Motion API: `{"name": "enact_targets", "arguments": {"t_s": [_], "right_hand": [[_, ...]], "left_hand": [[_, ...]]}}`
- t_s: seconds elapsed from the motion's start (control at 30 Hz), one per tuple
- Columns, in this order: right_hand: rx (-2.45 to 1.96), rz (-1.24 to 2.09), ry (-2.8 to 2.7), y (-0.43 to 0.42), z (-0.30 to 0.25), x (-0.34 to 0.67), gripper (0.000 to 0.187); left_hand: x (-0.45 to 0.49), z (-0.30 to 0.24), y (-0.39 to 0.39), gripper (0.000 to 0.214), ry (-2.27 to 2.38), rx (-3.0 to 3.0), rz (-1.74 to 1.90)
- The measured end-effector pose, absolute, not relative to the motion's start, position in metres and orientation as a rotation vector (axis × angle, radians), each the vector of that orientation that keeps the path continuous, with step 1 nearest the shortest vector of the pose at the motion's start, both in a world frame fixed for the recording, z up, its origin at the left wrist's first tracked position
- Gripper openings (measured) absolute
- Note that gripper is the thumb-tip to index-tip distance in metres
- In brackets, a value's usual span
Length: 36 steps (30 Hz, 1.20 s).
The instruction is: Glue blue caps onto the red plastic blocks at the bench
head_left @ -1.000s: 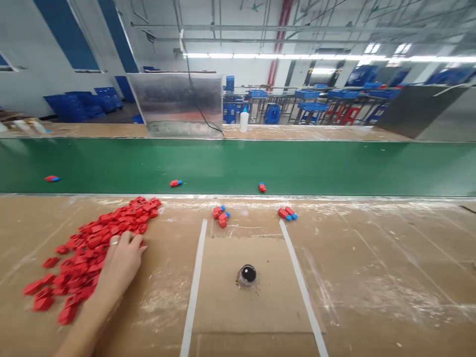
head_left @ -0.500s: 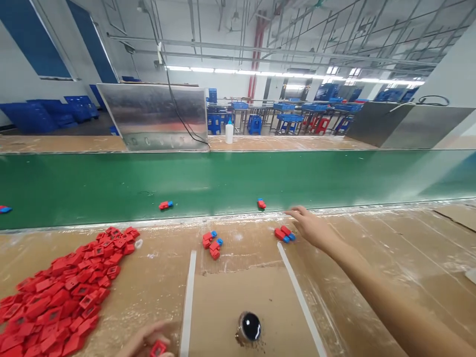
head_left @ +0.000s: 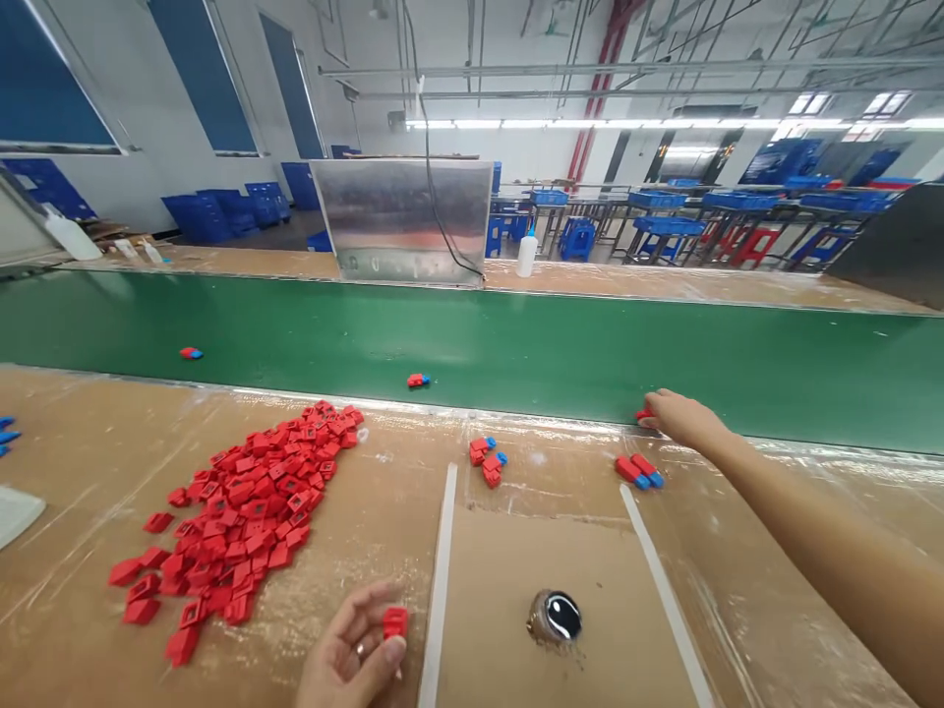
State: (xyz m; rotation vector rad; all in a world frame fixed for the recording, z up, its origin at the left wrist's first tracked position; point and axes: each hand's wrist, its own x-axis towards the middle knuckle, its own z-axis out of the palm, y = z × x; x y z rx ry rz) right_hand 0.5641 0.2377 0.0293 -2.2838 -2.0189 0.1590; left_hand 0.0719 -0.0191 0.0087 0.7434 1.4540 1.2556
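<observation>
My left hand (head_left: 354, 649) is near the bench's front edge, pinching a single red plastic piece (head_left: 394, 621) between thumb and fingers. A large heap of the same red pieces (head_left: 251, 501) lies to its upper left. My right hand (head_left: 682, 418) reaches out to the near edge of the green conveyor belt (head_left: 516, 344), its fingers closed over a red piece (head_left: 644, 415) there. Two red-and-blue assembled parts (head_left: 638, 471) lie just below that hand. A small cluster of red-and-blue parts (head_left: 488, 458) sits between the two white strips.
A shiny black dome (head_left: 557, 616) sits in the cardboard pad between white strips (head_left: 437, 590). Two more red-and-blue parts (head_left: 417, 380) ride the belt. Behind it stand a metal panel (head_left: 405, 221) and a white bottle (head_left: 526, 254). Blue crates fill the background.
My left hand left the red heap holding one red piece and drew back to the front edge. My right arm came into view and reached onto the belt's edge. The camera has shifted.
</observation>
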Motion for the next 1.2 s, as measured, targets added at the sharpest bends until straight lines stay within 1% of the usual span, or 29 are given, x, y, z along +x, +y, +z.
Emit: {"name": "enact_targets", "arguments": {"t_s": [0.1,0.17,0.3,0.37,0.4,0.47,0.53,0.67,0.8,1.03,1.2], "right_hand": [[-2.282,0.141,-1.84,0.198,0.036,0.573,0.019],[-2.197,0.186,-1.81,0.164,0.042,0.572,0.026],[-1.953,0.422,-1.881,0.084,0.055,0.547,0.041],[-1.759,0.618,-1.869,0.046,0.062,0.52,0.04],[-1.678,0.666,-1.876,0.029,0.065,0.504,0.038],[-1.558,0.632,-1.967,0.002,0.07,0.471,0.031],[-1.469,0.498,-2.073,-0.016,0.071,0.441,0.026],[-1.366,0.289,-2.209,-0.03,0.064,0.407,0.023],[-1.335,0.176,-2.265,-0.031,0.06,0.401,0.02],[-1.315,0.177,-2.306,-0.031,0.06,0.397,0.019],[-1.323,0.178,-2.328,-0.031,0.058,0.395,0.019]], "left_hand": [[0.084,0.009,-0.021,0.044,1.34,0.728,1.206],[0.092,0.008,-0.023,0.04,1.256,0.739,1.165],[0.112,0.007,-0.03,0.036,1.115,0.748,1.16],[0.123,0.007,-0.033,0.034,1.073,0.744,1.152],[0.129,0.007,-0.034,0.034,1.056,0.739,1.146],[0.138,0.006,-0.037,0.036,1.026,0.735,1.131],[0.145,0.005,-0.04,0.036,1.008,0.737,1.116],[0.148,0.002,-0.047,0.03,1.004,0.794,1.117],[0.148,0.001,-0.052,0.029,1.014,0.839,1.133],[0.148,0.003,-0.052,0.031,0.999,0.801,1.154],[0.147,0.001,-0.054,0.029,0.965,0.804,1.132]]}}
